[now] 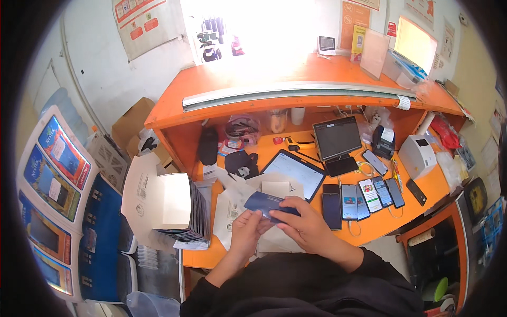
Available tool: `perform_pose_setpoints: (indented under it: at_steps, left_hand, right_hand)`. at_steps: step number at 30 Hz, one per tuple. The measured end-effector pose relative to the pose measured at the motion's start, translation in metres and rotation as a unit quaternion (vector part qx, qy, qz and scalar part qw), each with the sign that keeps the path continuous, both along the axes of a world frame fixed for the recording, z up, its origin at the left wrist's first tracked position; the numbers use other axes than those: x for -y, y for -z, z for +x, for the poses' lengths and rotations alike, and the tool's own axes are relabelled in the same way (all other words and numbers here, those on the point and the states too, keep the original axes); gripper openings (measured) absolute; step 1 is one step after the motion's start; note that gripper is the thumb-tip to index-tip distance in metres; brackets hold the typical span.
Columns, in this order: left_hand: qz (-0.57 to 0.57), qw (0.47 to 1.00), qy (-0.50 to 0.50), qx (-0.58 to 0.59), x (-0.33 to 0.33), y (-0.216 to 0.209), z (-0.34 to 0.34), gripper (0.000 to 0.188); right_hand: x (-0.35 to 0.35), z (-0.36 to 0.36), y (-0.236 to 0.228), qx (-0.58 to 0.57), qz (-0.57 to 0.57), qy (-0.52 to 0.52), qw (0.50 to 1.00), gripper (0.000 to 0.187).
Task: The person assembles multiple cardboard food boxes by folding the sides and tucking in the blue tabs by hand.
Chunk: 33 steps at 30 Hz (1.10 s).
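Between my two hands, above the front of the orange desk, is a dark blue piece of card, slightly bent; whether it is a folded box or a sleeve I cannot make out. My left hand pinches its near left edge between thumb and fingers. My right hand grips its right end, fingers lying over the top. Under the hands lie white flattened card sheets, with a small white box-shaped panel just beyond the blue card.
A stack of open-topped cartons stands left. Behind lies a tablet, beside a monitor. Several phones with cables line the right side, near a white printer. A raised orange counter runs along the back.
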<state>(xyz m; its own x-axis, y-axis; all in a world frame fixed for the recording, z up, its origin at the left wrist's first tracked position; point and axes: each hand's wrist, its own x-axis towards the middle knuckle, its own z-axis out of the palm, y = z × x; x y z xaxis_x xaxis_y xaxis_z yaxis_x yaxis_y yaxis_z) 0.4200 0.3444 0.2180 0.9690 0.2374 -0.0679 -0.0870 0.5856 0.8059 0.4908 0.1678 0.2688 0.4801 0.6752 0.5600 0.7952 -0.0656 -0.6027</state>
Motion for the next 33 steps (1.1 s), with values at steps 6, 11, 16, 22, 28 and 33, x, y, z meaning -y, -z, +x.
perform_pose_setpoints:
  at_steps: [6,11,16,22,28,33]
  left_hand:
    - [0.032,0.999,0.007,-0.021,0.022,0.003,0.001,0.026]
    - [0.054,0.998,0.013,0.013,0.019,0.000,0.001,0.030]
    - [0.271,0.962,-0.011,-0.030,-0.002,0.020,-0.011,0.028]
    - [0.369,0.920,0.059,-0.120,-0.001,0.034,-0.018,0.027]
    - [0.409,0.905,0.086,-0.083,-0.001,0.059,-0.018,0.025]
    - [0.493,0.858,0.131,-0.054,-0.006,0.052,-0.020,0.024]
  right_hand:
    - [-0.002,0.005,0.018,0.104,-0.045,0.114,0.987,0.039]
    - [-0.005,-0.009,0.023,0.025,-0.018,0.096,0.995,0.048]
    - [-0.006,0.025,0.056,-0.308,0.133,0.098,0.937,0.050]
    - [0.000,0.043,0.068,-0.162,0.043,0.146,0.975,0.036]
    - [0.003,0.038,0.050,-0.143,-0.049,0.117,0.981,0.014]
    - [0.009,0.038,0.044,-0.074,-0.080,-0.066,0.992,0.007]
